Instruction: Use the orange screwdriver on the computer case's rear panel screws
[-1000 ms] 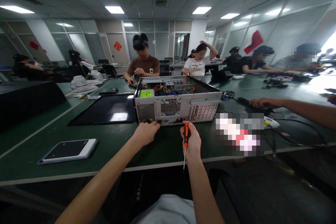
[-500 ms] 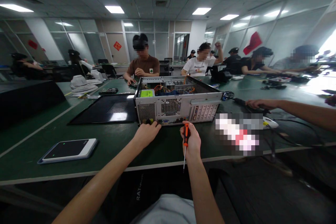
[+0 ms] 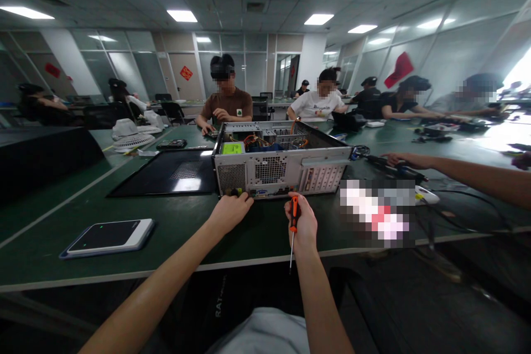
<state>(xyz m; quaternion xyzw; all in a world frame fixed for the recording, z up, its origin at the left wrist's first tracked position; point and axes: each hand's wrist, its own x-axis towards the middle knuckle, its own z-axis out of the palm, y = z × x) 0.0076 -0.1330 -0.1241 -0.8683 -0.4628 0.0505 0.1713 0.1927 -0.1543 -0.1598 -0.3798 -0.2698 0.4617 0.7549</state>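
The silver-grey metal computer case [image 3: 293,168] lies on its side on the dark green table [image 3: 261,238], directly in front of both hands, with its open top facing up and its rear panel of grilles, ports and slot covers turned toward the person. Orange and other coloured wires show inside, beside a box with a bright yellow-green label [image 3: 231,147].

The left hand [image 3: 230,214] is at the lower left part of the rear panel, its fingers curled close together at the bottom edge, below the square-holed grille. Whether they grip the metal or only rest against it, I cannot tell.

The right hand [image 3: 306,221] is clamped around the orange-and-black handle of a slim screwdriver [image 3: 294,215], whose thin metal shaft points down, away from the case and toward the person. This hand is just in front of the panel's lower edge, right of the blue port; whether its fingertips touch the case is unclear.

A flat, glossy black panel [image 3: 161,180] lies on the table just left of the case. Nearer the person, left of the left hand and well apart from it, lies a white, dark-faced rectangular device [image 3: 110,237].
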